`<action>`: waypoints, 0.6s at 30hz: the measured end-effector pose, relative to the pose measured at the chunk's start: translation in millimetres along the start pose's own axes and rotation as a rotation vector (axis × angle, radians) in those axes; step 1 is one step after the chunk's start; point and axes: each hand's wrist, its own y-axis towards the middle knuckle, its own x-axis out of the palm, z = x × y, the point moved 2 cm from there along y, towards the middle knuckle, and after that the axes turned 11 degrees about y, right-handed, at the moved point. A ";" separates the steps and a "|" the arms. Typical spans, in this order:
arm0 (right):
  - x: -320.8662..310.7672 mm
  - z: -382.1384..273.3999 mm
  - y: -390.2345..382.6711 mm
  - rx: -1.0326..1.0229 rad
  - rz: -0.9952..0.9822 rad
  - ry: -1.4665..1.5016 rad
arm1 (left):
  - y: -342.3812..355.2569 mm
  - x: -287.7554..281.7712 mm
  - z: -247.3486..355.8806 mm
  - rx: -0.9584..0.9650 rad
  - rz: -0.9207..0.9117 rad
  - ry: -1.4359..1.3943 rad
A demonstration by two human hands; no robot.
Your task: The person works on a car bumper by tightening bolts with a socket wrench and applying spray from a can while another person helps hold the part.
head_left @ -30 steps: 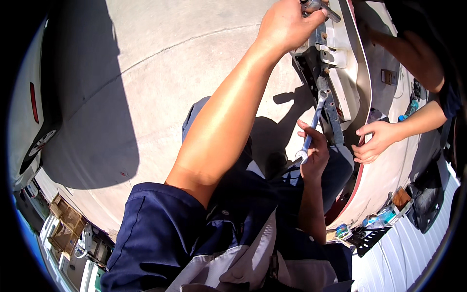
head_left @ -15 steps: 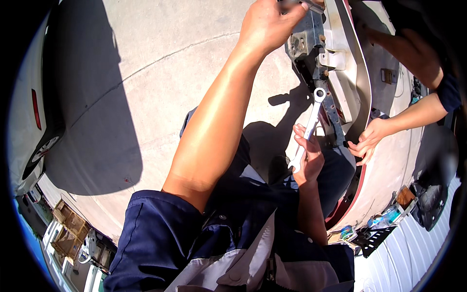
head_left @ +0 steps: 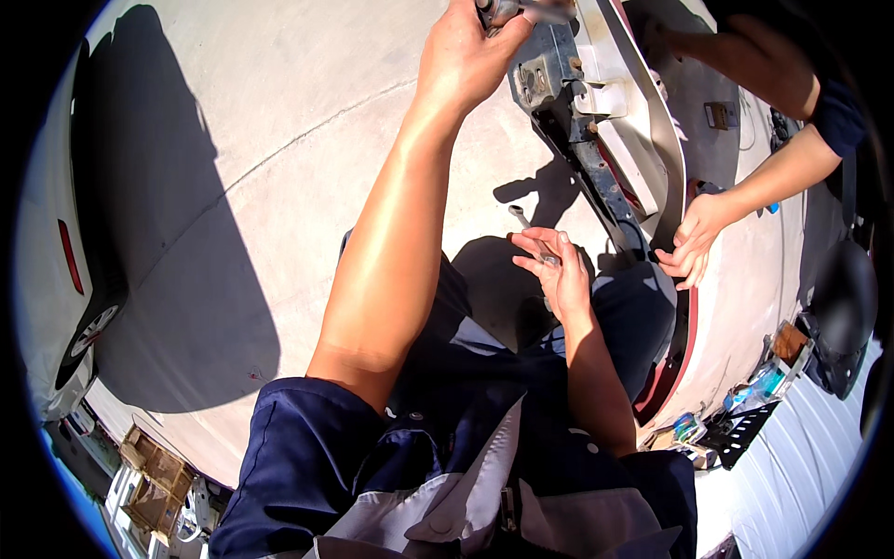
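At the top edge my left hand is closed round a grey metal tool with a rounded end; the frame cuts part of it off, and its exact kind does not show. That hand is over the far end of a dark metal beam fixed inside a white and red car bumper. My right hand holds a combination wrench in its fingers, ring end pointing far left, much of the shaft behind the fingers. The wrench is apart from the beam, above the ground.
On the right a co-worker's hand is at the bumper's outer edge, with another arm farther off. A white car stands at the left. Wooden crates are at lower left, assorted parts at lower right.
My right hand has moved the wrench left, away from the beam, and tipped it so its ring end points up-left. The bumper and my left hand sit farther left in view.
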 end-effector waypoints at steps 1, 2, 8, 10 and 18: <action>-2.2 -0.8 1.2 0.049 0.009 0.056 | -1.5 -0.1 0.4 -0.004 -0.007 -0.003; -3.8 0.1 1.7 0.065 0.023 -0.013 | -1.6 -1.1 1.4 -0.008 -0.033 0.041; -16.4 19.4 26.8 0.051 0.374 0.012 | -6.5 16.1 -12.2 0.021 -0.089 -0.070; -20.8 23.3 37.7 0.037 0.458 0.164 | -10.6 26.4 -12.0 -0.033 -0.243 -0.071; 1.9 8.0 71.9 -0.032 0.199 0.325 | -36.7 52.4 10.5 0.166 -0.527 0.287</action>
